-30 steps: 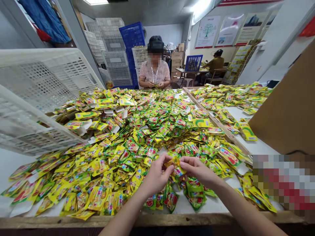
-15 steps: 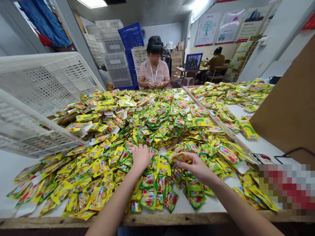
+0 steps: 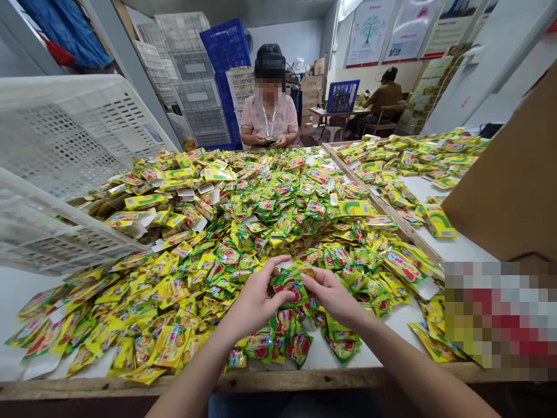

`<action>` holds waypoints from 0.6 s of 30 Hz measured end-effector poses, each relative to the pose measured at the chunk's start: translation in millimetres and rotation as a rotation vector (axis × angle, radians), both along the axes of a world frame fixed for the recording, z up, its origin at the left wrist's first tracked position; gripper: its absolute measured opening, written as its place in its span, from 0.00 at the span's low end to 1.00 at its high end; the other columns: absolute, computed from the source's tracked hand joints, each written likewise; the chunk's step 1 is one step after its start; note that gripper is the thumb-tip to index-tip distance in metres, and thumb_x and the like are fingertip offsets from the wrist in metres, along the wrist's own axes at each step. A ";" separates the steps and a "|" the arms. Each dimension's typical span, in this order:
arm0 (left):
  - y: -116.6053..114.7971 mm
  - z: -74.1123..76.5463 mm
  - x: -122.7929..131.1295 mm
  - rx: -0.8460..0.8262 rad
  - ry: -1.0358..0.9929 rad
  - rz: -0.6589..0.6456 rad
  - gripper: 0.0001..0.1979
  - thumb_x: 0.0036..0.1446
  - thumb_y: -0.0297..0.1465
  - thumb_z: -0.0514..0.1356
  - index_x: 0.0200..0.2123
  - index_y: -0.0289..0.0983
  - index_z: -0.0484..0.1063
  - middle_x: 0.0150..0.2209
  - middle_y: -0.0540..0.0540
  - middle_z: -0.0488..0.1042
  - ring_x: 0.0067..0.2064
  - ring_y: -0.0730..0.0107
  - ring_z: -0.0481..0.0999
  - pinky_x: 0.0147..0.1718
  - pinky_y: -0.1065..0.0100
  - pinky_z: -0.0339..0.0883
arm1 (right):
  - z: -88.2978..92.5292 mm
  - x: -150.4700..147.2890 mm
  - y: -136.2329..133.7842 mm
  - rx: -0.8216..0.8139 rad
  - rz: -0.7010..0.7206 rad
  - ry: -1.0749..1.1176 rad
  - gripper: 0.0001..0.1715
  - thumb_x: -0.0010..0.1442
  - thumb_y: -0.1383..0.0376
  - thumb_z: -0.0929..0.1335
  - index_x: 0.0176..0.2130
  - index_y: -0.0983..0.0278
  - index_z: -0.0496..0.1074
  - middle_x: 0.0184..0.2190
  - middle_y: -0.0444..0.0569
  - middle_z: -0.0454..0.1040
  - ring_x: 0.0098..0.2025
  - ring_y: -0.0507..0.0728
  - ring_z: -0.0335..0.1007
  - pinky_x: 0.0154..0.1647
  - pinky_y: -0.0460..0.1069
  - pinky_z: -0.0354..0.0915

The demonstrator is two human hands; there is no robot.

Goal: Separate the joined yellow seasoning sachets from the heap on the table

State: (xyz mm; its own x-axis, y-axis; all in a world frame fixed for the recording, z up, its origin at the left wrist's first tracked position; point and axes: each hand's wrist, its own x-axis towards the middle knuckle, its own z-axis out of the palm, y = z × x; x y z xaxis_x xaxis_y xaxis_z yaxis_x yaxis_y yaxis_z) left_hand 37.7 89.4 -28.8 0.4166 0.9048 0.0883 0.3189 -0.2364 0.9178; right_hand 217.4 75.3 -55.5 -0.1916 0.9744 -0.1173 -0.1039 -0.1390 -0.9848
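My left hand (image 3: 256,299) is closed around the edge of a green sachet (image 3: 288,283) with a red watermelon picture, thumb in front and fingers behind. My right hand (image 3: 335,295) meets it from the other side, its thumb and fingers pinching a yellow sachet (image 3: 308,271) that shows only as a small strip against the green one. Both hands are raised slightly over a large heap of loose green and yellow sachets (image 3: 174,290). Among the sachets lie small yellow cartons (image 3: 148,201), some with white flaps open, mostly toward the left and back.
A white slatted crate (image 3: 82,226) leans at the left. Wooden strips edge the table front (image 3: 331,378) and divide it at the right (image 3: 391,217). A brown cardboard panel (image 3: 500,174) stands on the right. Across the table a person (image 3: 270,116) handles something small.
My left hand has come up from the heap with a green sachet and moved right. My right hand has moved slightly left with its yellow sachet, so both hands now meet.
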 end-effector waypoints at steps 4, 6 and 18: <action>-5.0 -9.8 1.0 -0.033 0.062 0.016 0.31 0.48 0.32 0.65 0.56 0.46 0.63 0.34 0.51 0.65 0.22 0.77 0.63 0.21 0.73 0.60 | 1.2 -2.5 -8.0 0.013 0.060 -0.061 0.27 0.51 0.42 0.67 0.24 0.63 0.67 0.20 0.40 0.62 0.22 0.49 0.56 0.25 0.45 0.58; -7.8 -11.7 0.3 -0.009 0.107 -0.017 0.30 0.50 0.32 0.64 0.57 0.46 0.62 0.34 0.51 0.66 0.25 0.75 0.65 0.23 0.73 0.62 | 1.4 -1.8 -10.4 0.057 0.104 -0.131 0.24 0.49 0.44 0.70 0.28 0.63 0.70 0.21 0.41 0.65 0.23 0.50 0.57 0.25 0.45 0.58; 131.4 14.4 -139.8 0.195 0.950 0.666 0.12 0.54 0.27 0.55 0.42 0.31 0.70 0.46 0.29 0.72 0.51 0.46 0.71 0.47 0.52 0.64 | -17.9 13.6 -4.1 0.041 0.054 -0.313 0.22 0.47 0.48 0.71 0.32 0.62 0.72 0.21 0.43 0.70 0.25 0.54 0.67 0.25 0.47 0.62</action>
